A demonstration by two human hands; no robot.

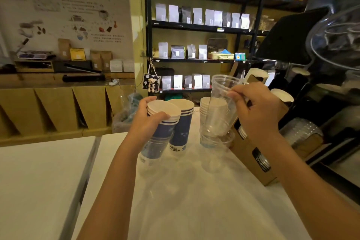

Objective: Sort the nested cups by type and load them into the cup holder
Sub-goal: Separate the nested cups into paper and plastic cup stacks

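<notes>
Right now the clear plastic cup is in the right hand, fingers clamped on its wall, tilted with its mouth up and away, just above a stack of white paper cups standing in clear cups on the white table. The cardboard cup holder lies just right of it, its long axis running away from the person, so the right hand is nearer. The left hand grips a nested stack of blue paper cups, beside a second blue stack. Open table lies toward the person; a dark machine crowds the right edge.
</notes>
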